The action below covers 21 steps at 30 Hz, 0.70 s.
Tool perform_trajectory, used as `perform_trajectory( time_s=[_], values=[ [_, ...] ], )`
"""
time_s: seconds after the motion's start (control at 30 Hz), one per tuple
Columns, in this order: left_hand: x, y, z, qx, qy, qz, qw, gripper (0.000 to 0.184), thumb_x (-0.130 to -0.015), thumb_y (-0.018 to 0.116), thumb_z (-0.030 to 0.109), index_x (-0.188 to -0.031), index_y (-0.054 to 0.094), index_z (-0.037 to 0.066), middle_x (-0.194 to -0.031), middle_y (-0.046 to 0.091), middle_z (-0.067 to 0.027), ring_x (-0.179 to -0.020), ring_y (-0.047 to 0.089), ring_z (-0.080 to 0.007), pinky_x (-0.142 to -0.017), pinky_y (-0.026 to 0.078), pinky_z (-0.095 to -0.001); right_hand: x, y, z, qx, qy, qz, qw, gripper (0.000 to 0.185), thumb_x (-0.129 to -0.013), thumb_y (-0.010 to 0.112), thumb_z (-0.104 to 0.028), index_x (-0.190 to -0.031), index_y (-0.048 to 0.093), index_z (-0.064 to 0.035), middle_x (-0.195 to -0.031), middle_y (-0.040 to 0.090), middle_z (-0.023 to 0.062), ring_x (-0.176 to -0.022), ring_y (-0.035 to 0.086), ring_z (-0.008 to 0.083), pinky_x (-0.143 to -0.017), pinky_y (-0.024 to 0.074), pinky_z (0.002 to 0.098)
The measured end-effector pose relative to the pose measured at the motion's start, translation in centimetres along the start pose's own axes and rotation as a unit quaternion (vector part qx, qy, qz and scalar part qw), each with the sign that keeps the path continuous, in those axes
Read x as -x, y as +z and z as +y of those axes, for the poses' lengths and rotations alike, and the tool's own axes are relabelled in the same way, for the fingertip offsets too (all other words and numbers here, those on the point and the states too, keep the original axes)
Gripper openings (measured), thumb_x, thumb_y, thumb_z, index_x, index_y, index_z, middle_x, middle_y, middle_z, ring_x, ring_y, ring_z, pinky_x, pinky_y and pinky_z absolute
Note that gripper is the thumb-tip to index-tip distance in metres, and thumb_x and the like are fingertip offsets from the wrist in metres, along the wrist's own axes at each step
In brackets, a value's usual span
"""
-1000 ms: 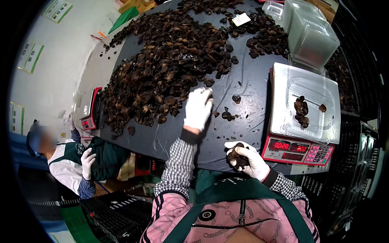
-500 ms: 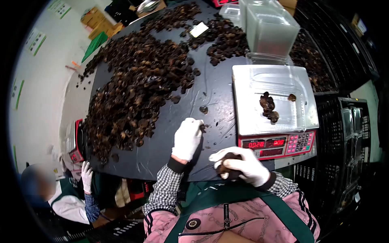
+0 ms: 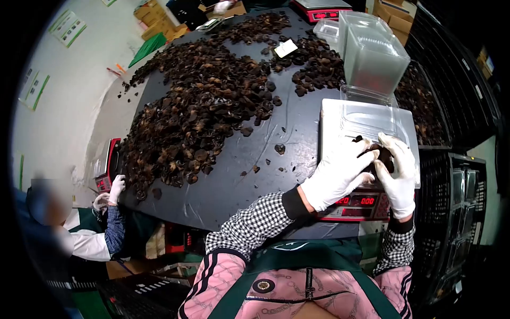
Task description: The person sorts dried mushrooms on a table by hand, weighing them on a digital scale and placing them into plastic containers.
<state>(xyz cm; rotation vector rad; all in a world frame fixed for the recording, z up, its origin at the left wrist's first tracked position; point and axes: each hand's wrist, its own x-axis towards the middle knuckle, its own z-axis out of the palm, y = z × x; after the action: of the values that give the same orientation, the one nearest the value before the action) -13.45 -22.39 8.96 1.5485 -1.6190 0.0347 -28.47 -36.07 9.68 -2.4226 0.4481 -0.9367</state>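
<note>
Both my white-gloved hands are over the clear plastic box [image 3: 366, 118] on the weighing scale [image 3: 328, 125]. My left hand [image 3: 336, 175] reaches in from the left, fingers curled against dark mushroom pieces. From the right, my right hand [image 3: 397, 175] closes its fingers and thumb on a dark brown mushroom piece [image 3: 383, 158]. The fingertips of the two hands nearly meet, and they hide most of the box's inside. Red digits glow on the scale's display [image 3: 366, 201], partly covered by my left hand.
A large heap of dark mushroom pieces [image 3: 207, 106] spreads over the dark table [image 3: 234, 183]. Stacked clear boxes [image 3: 374, 56] stand behind the scale. Black crates [image 3: 451, 212] line the right side. A co-worker's gloved hand [image 3: 117, 189] is near another scale [image 3: 108, 165] at left.
Both hands have moved right and forward from the table's near edge to the box on the scale. The right hand brought its mushroom piece along. The view has shifted slightly.
</note>
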Motion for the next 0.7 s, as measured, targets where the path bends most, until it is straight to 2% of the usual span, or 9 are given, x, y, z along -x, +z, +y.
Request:
perform_trajectory(
  time_s=[0.07,0.13,0.17,0.2,0.3,0.43,0.57,0.6,0.7],
  values=[
    [0.8,-1.2,-2.3,-0.030,0.009,0.075,0.997,0.047,-0.081,0.078,0.013,-0.125,0.065,0.006,-0.126,0.064,-0.0176,-0.111,0.063,-0.0349,-0.098,0.050,-0.0433,0.4,-0.4,-0.1,0.023,0.005,0.000,1.000,0.057,-0.076,0.078,-0.008,-0.132,0.066,-0.0066,-0.130,0.065,0.0117,-0.127,0.056,0.0299,-0.113,0.0367,0.0435],
    [0.9,-2.8,-7.6,-0.147,-0.025,0.108,0.983,0.034,-0.083,0.069,0.008,-0.117,0.069,0.006,-0.115,0.069,-0.0154,-0.108,0.064,-0.0334,-0.097,0.050,-0.0434,0.2,-0.9,-0.8,0.051,-0.007,0.025,0.998,0.057,-0.076,0.077,-0.007,-0.132,0.065,-0.0055,-0.132,0.064,0.0129,-0.128,0.056,0.0304,-0.113,0.0373,0.0436],
    [1.1,-3.9,-11.6,-0.215,-0.038,0.109,0.970,0.028,-0.084,0.069,0.014,-0.111,0.070,0.006,-0.111,0.069,-0.0157,-0.107,0.063,-0.0335,-0.096,0.050,-0.0440,0.4,-1.2,-1.4,0.082,-0.008,0.046,0.996,0.057,-0.076,0.076,-0.006,-0.132,0.065,-0.0040,-0.133,0.064,0.0136,-0.129,0.055,0.0309,-0.112,0.0389,0.0434],
    [1.3,-5.2,-14.1,-0.268,-0.133,0.097,0.949,0.029,-0.085,0.070,0.023,-0.110,0.071,0.008,-0.114,0.067,-0.0153,-0.110,0.061,-0.0332,-0.096,0.048,-0.0468,0.8,-1.4,-2.1,0.055,0.001,0.070,0.996,0.047,-0.083,0.073,-0.008,-0.129,0.065,-0.0004,-0.131,0.065,0.0150,-0.127,0.056,0.0328,-0.109,0.0425,0.0430],
    [1.8,-8.1,-22.0,-0.428,-0.274,0.005,0.861,0.044,-0.082,0.073,0.047,-0.116,0.071,0.019,-0.130,0.056,-0.0161,-0.125,0.047,-0.0409,-0.098,0.042,-0.0556,2.1,-0.6,-4.0,-0.087,-0.074,0.117,0.987,0.033,-0.092,0.067,-0.012,-0.122,0.067,0.0026,-0.115,0.070,0.0170,-0.109,0.065,0.0325,-0.097,0.0507,0.0419],
    [-0.8,-10.5,-26.6,-0.374,-0.436,-0.150,0.805,0.071,-0.085,0.065,0.071,-0.135,0.065,0.022,-0.149,0.044,-0.0173,-0.141,0.034,-0.0487,-0.110,0.034,-0.0661,3.4,2.0,-8.4,-0.261,-0.064,0.003,0.963,0.017,-0.090,0.067,-0.009,-0.101,0.076,-0.0006,-0.089,0.074,0.0110,-0.083,0.069,0.0268,-0.081,0.0562,0.0391],
    [-0.6,-9.5,-27.5,-0.370,-0.450,-0.162,0.797,0.067,-0.087,0.063,0.067,-0.140,0.063,0.025,-0.160,0.034,-0.0159,-0.141,0.037,-0.0480,-0.109,0.036,-0.0675,4.5,7.1,-9.7,-0.357,-0.038,-0.120,0.925,0.022,-0.080,0.063,0.006,-0.096,0.077,0.0001,-0.092,0.076,0.0111,-0.081,0.071,0.0237,-0.076,0.0570,0.0341],
    [-0.3,-9.7,-27.3,-0.343,-0.448,-0.144,0.813,0.058,-0.090,0.063,0.059,-0.133,0.067,0.022,-0.155,0.043,-0.0166,-0.134,0.048,-0.0432,-0.107,0.042,-0.0604,5.1,8.0,-9.9,-0.378,-0.016,-0.148,0.914,0.024,-0.078,0.062,0.008,-0.096,0.076,0.0008,-0.094,0.077,0.0116,-0.081,0.071,0.0238,-0.076,0.0570,0.0334],
    [2.3,-9.7,-27.2,-0.336,-0.381,-0.111,0.854,0.038,-0.091,0.066,0.043,-0.113,0.074,0.013,-0.135,0.058,-0.0170,-0.118,0.059,-0.0390,-0.098,0.051,-0.0505,6.7,10.2,-9.6,-0.436,0.078,-0.199,0.874,0.018,-0.083,0.060,0.006,-0.095,0.074,0.0032,-0.095,0.077,0.0143,-0.085,0.072,0.0256,-0.078,0.0576,0.0340]
  ],
)
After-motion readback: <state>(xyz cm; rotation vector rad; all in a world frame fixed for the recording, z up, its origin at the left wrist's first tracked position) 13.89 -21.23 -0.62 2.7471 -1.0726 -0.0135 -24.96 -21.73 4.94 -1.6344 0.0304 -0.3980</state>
